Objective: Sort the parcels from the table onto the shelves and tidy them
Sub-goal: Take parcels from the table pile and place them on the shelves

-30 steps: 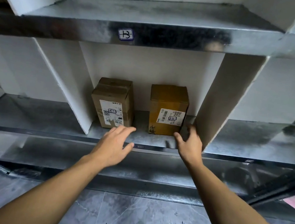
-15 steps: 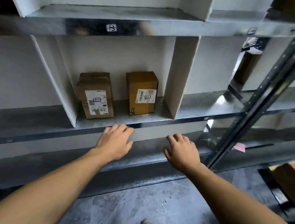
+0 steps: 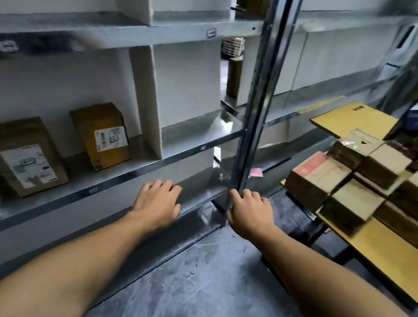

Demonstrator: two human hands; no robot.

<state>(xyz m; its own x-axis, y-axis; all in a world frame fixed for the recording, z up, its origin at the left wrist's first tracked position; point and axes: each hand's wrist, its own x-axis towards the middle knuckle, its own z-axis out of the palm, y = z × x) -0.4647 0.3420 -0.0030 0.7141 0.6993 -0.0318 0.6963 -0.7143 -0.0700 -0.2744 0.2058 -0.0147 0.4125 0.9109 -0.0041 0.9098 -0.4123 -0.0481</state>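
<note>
Head view: shelved parcels (image 3: 101, 133) at lower left; unsorted parcels (image 3: 352, 202) crowd table (image 3: 389, 261) at right. Left hand (image 3: 157, 199) and right hand (image 3: 250, 212) empty, grip loosely apart; most sorting apparently left.

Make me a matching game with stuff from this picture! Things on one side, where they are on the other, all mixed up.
1 yellowish parcel
2 pile of boxes
3 pink slip
4 left hand

A on the yellow table
B low down beside the metal post
C holding nothing
D on the shelf by the white divider

Pairs: 1-D, 2-A, 3-B, 4-C
</note>
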